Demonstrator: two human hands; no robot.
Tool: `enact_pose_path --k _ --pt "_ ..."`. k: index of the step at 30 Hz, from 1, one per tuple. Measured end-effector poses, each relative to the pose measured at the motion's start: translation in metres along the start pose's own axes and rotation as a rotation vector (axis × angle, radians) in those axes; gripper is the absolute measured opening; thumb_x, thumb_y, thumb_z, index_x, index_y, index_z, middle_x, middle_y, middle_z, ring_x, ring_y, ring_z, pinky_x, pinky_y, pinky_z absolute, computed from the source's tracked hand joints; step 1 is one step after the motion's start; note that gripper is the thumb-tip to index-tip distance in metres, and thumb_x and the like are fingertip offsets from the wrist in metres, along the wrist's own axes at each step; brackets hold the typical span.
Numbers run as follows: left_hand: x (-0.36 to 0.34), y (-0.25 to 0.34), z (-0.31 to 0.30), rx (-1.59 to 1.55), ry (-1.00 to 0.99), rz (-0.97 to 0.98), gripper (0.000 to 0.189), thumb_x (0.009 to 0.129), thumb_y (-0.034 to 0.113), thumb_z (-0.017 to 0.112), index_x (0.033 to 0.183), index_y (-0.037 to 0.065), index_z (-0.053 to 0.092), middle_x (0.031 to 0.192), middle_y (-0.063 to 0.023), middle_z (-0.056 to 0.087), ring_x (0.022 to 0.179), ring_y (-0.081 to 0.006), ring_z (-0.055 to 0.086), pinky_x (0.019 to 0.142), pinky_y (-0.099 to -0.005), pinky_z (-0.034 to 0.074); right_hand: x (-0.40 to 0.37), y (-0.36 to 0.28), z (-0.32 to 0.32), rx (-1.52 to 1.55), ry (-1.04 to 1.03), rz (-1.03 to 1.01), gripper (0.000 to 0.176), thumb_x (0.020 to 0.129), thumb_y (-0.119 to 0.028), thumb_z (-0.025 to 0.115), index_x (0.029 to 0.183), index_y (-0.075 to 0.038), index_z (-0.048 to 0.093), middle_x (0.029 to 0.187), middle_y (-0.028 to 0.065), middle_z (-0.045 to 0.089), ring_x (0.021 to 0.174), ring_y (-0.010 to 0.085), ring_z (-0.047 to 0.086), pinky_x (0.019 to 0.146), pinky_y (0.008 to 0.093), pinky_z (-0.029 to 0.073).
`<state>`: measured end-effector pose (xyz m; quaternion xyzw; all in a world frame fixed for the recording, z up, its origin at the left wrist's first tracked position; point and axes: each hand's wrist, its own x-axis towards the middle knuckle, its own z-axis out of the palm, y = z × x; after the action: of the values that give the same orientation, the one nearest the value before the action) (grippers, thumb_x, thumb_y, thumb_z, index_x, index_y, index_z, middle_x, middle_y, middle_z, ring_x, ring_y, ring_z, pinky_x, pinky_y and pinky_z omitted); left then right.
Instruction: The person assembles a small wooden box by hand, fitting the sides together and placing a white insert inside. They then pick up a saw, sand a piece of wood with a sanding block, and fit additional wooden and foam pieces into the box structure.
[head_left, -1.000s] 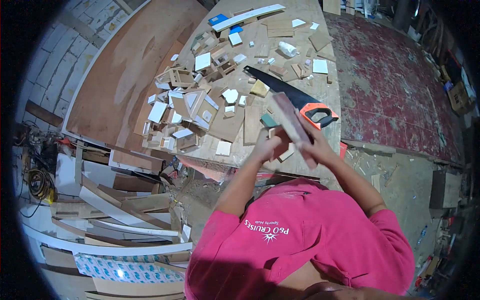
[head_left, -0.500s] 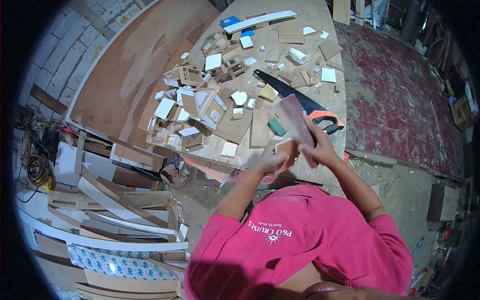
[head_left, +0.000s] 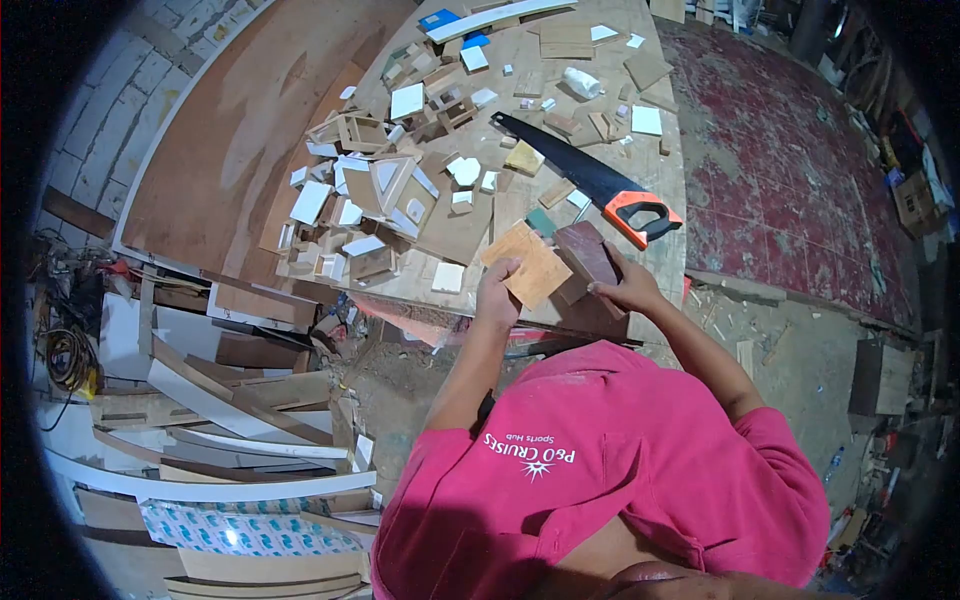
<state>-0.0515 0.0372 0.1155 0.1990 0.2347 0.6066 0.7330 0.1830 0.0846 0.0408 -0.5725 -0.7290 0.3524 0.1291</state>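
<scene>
My left hand (head_left: 497, 297) is closed on a flat, squarish wooden piece (head_left: 530, 264), with its pale orange face turned up. In my right hand (head_left: 632, 284) is a sanding block (head_left: 584, 252), long and reddish-brown on its face with a wood-coloured side. The two pieces are side by side over the near edge of the workbench (head_left: 460, 235), the block right at the wooden piece's right edge. A green block (head_left: 541, 222) lies just beyond them. To the right rests a handsaw (head_left: 585, 172) with an orange and black handle.
Many small wooden and white-faced offcuts (head_left: 311, 201) are heaped on the bench's left side. A crumpled white item (head_left: 582, 83) and a yellow block (head_left: 524, 157) lie farther back. Long curved boards (head_left: 235, 405) are stacked at lower left. A large brown panel (head_left: 250, 120) stands behind.
The wooden piece has turned from edge-on to face up in my left hand, which moved left. The sanding block has come down beside it. The whole view has shifted slightly.
</scene>
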Motion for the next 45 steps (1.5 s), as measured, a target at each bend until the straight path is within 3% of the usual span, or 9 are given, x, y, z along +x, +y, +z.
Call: enact_pose_path --k 7,14,17,25,32,39,41,43,45 --pt "0.011 -0.009 -0.03 0.204 0.318 0.021 0.039 0.084 0.02 0.059 0.116 0.0 0.05 0.109 -0.012 0.058 0.102 -0.0227 0.057 0.089 -0.0362 0.046 -0.013 -0.039 -0.013 0.837 -0.013 -0.196 0.078 0.075 -0.033 0.061 0.142 -0.011 0.027 0.133 0.0157 0.044 0.116 0.0228 0.047 0.097 0.0308 0.036" --pt "0.014 -0.02 -0.023 0.377 0.252 -0.05 0.033 0.082 0.015 0.055 0.112 0.001 0.054 0.107 -0.0108 0.059 0.09 -0.0212 0.062 0.074 -0.0331 0.052 -0.04 -0.097 -0.033 0.104 0.083 -0.272 0.085 0.07 -0.036 0.069 0.141 -0.011 0.029 0.126 0.0195 0.049 0.105 0.0233 0.053 0.092 0.0322 0.039" --pt "0.016 -0.02 -0.015 0.47 0.105 -0.055 0.036 0.077 0.009 0.051 0.111 -0.001 0.053 0.103 -0.01 0.06 0.086 -0.021 0.062 0.073 -0.033 0.053 -0.009 -0.087 -0.024 0.709 0.152 -0.319 0.088 0.068 -0.035 0.071 0.141 -0.01 0.028 0.127 0.0192 0.049 0.108 0.0199 0.051 0.091 0.0303 0.04" --pt "0.038 0.029 -0.029 0.268 0.352 0.273 0.037 0.087 0.019 0.053 0.119 0.001 0.047 0.106 -0.0115 0.058 0.095 -0.0233 0.061 0.076 -0.0359 0.053 -0.03 -0.058 0.004 0.602 0.014 -0.266 0.083 0.07 -0.035 0.066 0.14 -0.009 0.029 0.124 0.0206 0.05 0.109 0.0238 0.053 0.092 0.0315 0.039" --pt "0.025 0.027 -0.036 -0.07 0.202 0.098 0.04 0.089 0.015 0.051 0.125 0.001 0.042 0.121 -0.0134 0.053 0.109 -0.0289 0.054 0.092 -0.0436 0.045 0.004 -0.036 0.014 -0.161 0.129 0.106 0.093 0.062 -0.055 0.07 0.14 -0.027 0.028 0.104 0.0214 0.054 0.089 0.0384 0.059 0.076 0.0428 0.048" --pt "0.013 0.025 -0.056 0.128 0.152 0.139 0.042 0.086 0.012 0.057 0.124 0.002 0.042 0.117 -0.0107 0.055 0.104 -0.0222 0.057 0.085 -0.0356 0.049 0.05 -0.011 0.028 -0.453 0.507 -0.181 0.066 0.069 -0.042 0.067 0.126 -0.015 0.05 0.121 0.0204 0.047 0.099 0.0364 0.054 0.084 0.0405 0.045" --pt "0.007 0.028 -0.051 0.184 0.12 0.157 0.038 0.084 0.008 0.059 0.12 0.002 0.046 0.111 -0.0094 0.058 0.099 -0.019 0.059 0.082 -0.0328 0.05 0.048 -0.041 0.021 -0.366 0.561 -0.215 0.053 0.076 -0.042 0.062 0.117 -0.01 0.058 0.115 0.0202 0.052 0.096 0.0329 0.056 0.085 0.037 0.044" --pt "0.005 0.026 -0.058 0.22 0.126 0.137 0.037 0.084 0.007 0.059 0.119 0.002 0.048 0.109 -0.0095 0.058 0.098 -0.0197 0.059 0.082 -0.0328 0.05 0.036 -0.083 0.009 0.514 0.119 -0.261 0.047 0.083 -0.043 0.057 0.116 -0.01 0.059 0.101 0.0149 0.06 0.089 0.0237 0.057 0.079 0.0333 0.045" --pt "0.004 0.025 -0.063 0.261 0.13 0.12 0.035 0.084 0.006 0.059 0.117 0.001 0.049 0.107 -0.0095 0.059 0.097 -0.0204 0.059 0.081 -0.0328 0.051 0.026 -0.105 0.022 0.786 -0.141 -0.121 0.033 0.087 -0.034 0.057 0.102 -0.005 0.065 0.087 0.0047 0.063 0.074 0.009 0.055 0.065 0.0252 0.045"
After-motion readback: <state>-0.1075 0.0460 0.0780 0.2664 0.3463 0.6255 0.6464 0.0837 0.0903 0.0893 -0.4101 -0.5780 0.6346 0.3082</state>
